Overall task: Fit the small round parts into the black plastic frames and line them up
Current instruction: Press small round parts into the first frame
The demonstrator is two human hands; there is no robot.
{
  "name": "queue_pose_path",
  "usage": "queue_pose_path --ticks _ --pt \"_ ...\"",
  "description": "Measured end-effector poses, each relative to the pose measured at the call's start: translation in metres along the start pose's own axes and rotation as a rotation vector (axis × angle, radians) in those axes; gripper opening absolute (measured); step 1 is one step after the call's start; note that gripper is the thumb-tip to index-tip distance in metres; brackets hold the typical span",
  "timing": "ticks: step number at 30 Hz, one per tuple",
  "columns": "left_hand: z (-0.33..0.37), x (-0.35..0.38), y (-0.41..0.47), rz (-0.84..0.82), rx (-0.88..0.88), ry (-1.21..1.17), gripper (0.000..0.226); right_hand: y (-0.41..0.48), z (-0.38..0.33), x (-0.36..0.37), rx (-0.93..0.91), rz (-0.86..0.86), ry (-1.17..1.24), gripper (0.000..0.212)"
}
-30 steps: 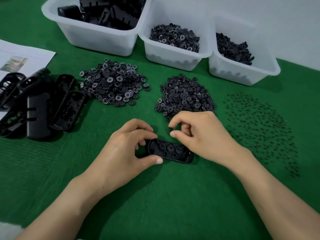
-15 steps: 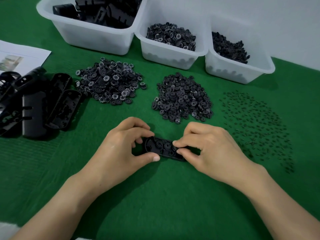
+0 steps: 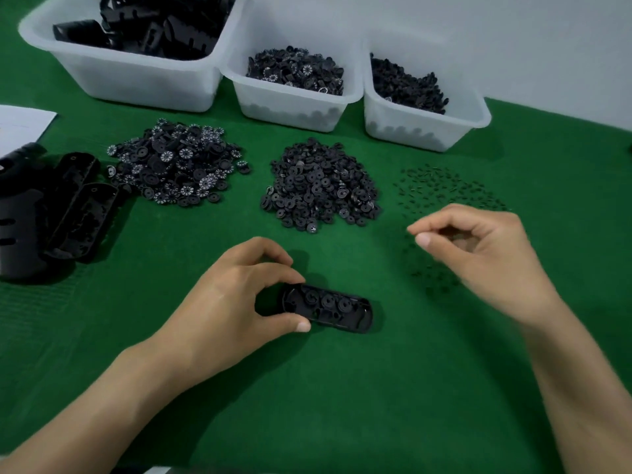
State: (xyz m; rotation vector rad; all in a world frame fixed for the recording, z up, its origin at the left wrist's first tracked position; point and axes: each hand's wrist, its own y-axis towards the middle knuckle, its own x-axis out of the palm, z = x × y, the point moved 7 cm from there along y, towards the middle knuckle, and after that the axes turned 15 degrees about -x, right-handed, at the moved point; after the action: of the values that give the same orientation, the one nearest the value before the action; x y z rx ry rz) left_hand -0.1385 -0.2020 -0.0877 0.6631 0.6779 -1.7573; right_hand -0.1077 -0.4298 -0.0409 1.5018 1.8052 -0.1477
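A black plastic frame point(image 3: 328, 308) lies flat on the green mat, with several small round parts seated inside it. My left hand point(image 3: 236, 302) grips its left end between thumb and fingers. My right hand point(image 3: 478, 254) hovers to the right, above the scatter of tiny black pins point(image 3: 444, 189); its fingers are curled, thumb and forefinger close together, and the blur hides whether they pinch anything. Behind the frame sit a pile of plain black discs point(image 3: 321, 186) and a pile of white-marked round wheels point(image 3: 178, 165).
Three white bins stand at the back: one with frames point(image 3: 130, 73), one with marked wheels point(image 3: 294, 100), one with black parts point(image 3: 424, 124). A heap of black frames point(image 3: 58, 206) lies at the left, beside a paper sheet point(image 3: 20, 124).
My right hand has left the frame's right end and moved right and away, over the scattered pins. My left hand still holds the frame, which has not moved on the mat.
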Motion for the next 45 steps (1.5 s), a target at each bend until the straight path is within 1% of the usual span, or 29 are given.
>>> queue_pose_path --ticks 3,7,9,14,18,22,26,28,31,33,38,42,45 --pt "0.023 0.023 -0.003 -0.053 0.043 0.034 0.059 -0.019 0.018 -0.029 0.066 0.031 0.007 0.023" --pt "0.055 0.05 0.0 -0.074 0.079 0.08 0.061 -0.04 0.031 -0.04 0.088 -0.028 -0.016 0.02" --pt "0.068 0.06 0.003 -0.081 0.08 0.099 0.062 -0.047 0.034 -0.038 0.078 -0.077 -0.057 0.017" --pt "0.089 0.081 0.005 -0.052 0.057 0.076 0.05 -0.05 0.025 -0.022 -0.004 -0.199 -0.226 0.006" --pt "0.092 0.089 0.003 -0.025 0.034 0.053 0.05 -0.049 0.021 -0.006 -0.031 -0.27 -0.311 0.005" --pt "0.091 0.089 0.002 0.005 0.027 0.06 0.058 -0.048 0.02 -0.001 -0.025 -0.264 -0.357 0.005" --pt "0.091 0.089 0.001 0.014 0.008 0.059 0.055 -0.047 0.017 0.003 -0.016 -0.276 -0.353 0.003" --pt "0.09 0.089 0.001 0.015 0.007 0.062 0.055 -0.046 0.018 0.001 -0.003 -0.267 -0.319 0.004" --pt "0.09 0.089 0.001 0.014 0.01 0.064 0.054 -0.053 0.014 -0.008 -0.003 -0.216 -0.191 0.01" --pt "0.09 0.089 0.001 0.016 0.008 0.061 0.053 -0.061 0.008 -0.01 -0.015 -0.217 -0.145 0.013" --pt "0.09 0.09 0.001 0.012 0.019 0.062 0.057 -0.061 0.017 -0.009 0.008 -0.217 -0.298 0.007" --pt "0.09 0.09 0.001 0.022 0.024 0.059 0.058 -0.054 0.018 -0.004 -0.005 -0.245 -0.312 0.008" --pt "0.09 0.09 0.001 0.03 0.024 0.059 0.058 -0.045 0.013 0.0 -0.068 -0.252 -0.315 0.012"
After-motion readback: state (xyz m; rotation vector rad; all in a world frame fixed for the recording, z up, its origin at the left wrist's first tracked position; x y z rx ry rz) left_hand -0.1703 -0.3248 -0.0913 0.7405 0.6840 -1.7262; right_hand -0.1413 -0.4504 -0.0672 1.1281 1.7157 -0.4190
